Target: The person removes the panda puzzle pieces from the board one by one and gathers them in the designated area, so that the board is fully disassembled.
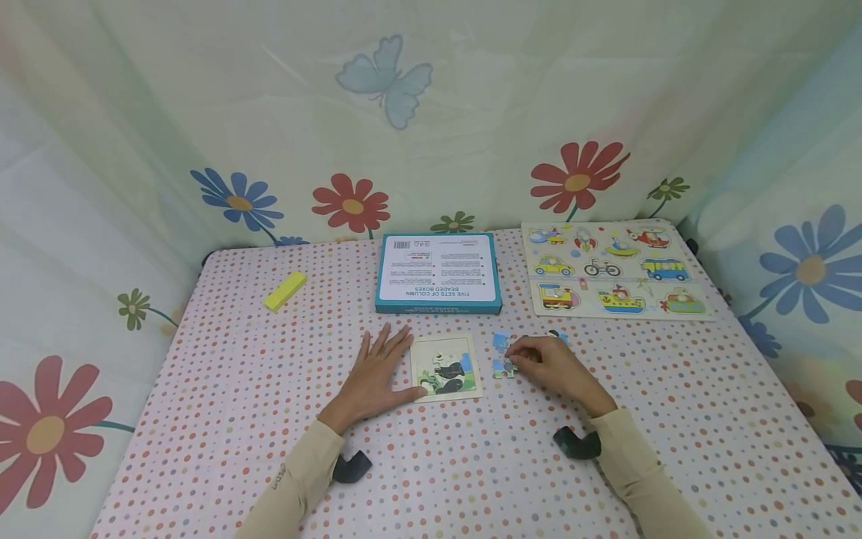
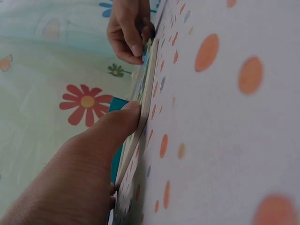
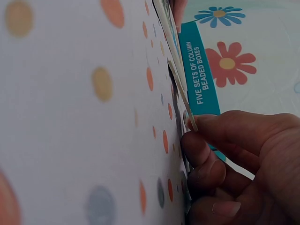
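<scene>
A square puzzle board [image 1: 447, 397] with a raised rim lies on the table, partly filled with pieces showing a black-and-white animal on green. My left hand [image 1: 373, 382] is spread at its left side, the thumb resting on the near left corner of the rim. To the right of the board, my right hand [image 1: 548, 363] pinches a thin jigsaw piece [image 3: 182, 91] between thumb and index finger; the piece is tilted up off the table in the right wrist view. Another blue jigsaw piece [image 1: 500, 340] lies just beyond it. More pieces are partly hidden behind the right hand.
A teal-edged box [image 1: 438, 273] lies beyond the puzzle board. At the back right sits a wooden peg puzzle [image 1: 613, 271] with vehicle pictures. A yellow block [image 1: 285, 290] lies at the back left. A flowered curtain [image 1: 269, 97] surrounds the dotted tablecloth [image 1: 222, 419].
</scene>
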### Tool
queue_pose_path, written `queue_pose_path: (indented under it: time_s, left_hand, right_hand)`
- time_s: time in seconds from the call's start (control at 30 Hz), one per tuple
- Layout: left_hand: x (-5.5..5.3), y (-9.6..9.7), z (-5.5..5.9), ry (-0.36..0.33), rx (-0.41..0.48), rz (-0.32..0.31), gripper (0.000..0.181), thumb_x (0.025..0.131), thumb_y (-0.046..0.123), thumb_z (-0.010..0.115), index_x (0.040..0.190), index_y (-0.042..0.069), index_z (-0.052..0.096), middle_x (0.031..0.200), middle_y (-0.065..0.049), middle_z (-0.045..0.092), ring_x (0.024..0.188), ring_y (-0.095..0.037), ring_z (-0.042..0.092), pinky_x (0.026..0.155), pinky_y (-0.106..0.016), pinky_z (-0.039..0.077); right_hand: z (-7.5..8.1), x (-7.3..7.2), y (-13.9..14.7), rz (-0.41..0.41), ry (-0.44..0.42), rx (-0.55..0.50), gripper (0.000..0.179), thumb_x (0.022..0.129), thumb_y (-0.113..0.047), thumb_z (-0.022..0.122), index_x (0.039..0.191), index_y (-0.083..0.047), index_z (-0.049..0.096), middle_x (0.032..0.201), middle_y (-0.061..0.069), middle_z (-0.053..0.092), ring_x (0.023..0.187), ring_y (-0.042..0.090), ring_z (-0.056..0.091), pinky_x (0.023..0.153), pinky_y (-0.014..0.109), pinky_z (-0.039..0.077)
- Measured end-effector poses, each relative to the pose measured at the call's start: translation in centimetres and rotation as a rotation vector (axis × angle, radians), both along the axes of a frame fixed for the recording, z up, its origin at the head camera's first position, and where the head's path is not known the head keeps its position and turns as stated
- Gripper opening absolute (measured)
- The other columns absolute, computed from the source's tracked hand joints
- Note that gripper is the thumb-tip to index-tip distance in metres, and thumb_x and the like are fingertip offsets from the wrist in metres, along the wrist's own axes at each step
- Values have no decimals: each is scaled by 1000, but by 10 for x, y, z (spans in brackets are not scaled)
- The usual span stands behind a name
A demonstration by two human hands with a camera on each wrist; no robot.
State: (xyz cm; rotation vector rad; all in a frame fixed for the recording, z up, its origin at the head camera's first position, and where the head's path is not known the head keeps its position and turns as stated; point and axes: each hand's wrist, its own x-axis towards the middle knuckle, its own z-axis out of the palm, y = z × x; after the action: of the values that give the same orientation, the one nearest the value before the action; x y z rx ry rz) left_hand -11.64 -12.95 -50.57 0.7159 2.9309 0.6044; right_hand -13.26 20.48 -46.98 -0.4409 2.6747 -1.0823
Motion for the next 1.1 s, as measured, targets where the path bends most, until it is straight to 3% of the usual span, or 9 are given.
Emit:
queue_pose_path:
  time_s: [0.57, 0.7, 0.87, 1.1]
  left_hand:
    - [1, 0, 2, -18, 0, 13, 100, 79, 76, 52, 154, 18, 22, 161, 5, 12, 149, -24, -1, 118, -49, -7]
    - [0, 1, 4, -26, 7, 11, 100, 79, 76, 53, 154, 18, 22, 161, 5, 12, 148, -24, -1, 118, -49, -8]
    - [0, 1, 4, -35, 7, 15, 101, 77, 76, 53, 154, 18, 23, 161, 5, 12, 149, -23, -2, 118, -48, -8]
    - [0, 0, 3, -5, 30, 2, 99, 78, 76, 53, 152, 16, 26, 161, 2, 16, 149, -26, 2, 118, -52, -4]
  right_hand:
    - [6, -1, -7, 7, 27, -67, 10, 92, -9, 64, 97, -9, 71, 82, 0, 64, 64, 12, 50, 55, 22, 44]
    - [9, -5, -21, 37, 34, -119, 11, 91, -10, 65, 99, -7, 71, 87, 2, 68, 64, 12, 54, 55, 23, 47]
    - [9, -10, -46, 85, 41, -182, 12, 91, -7, 64, 101, -7, 70, 97, 5, 68, 74, 13, 57, 65, 25, 50]
    - [1, -12, -75, 139, 19, -244, 14, 92, -8, 63, 104, -9, 70, 101, 4, 67, 80, 13, 60, 70, 27, 52]
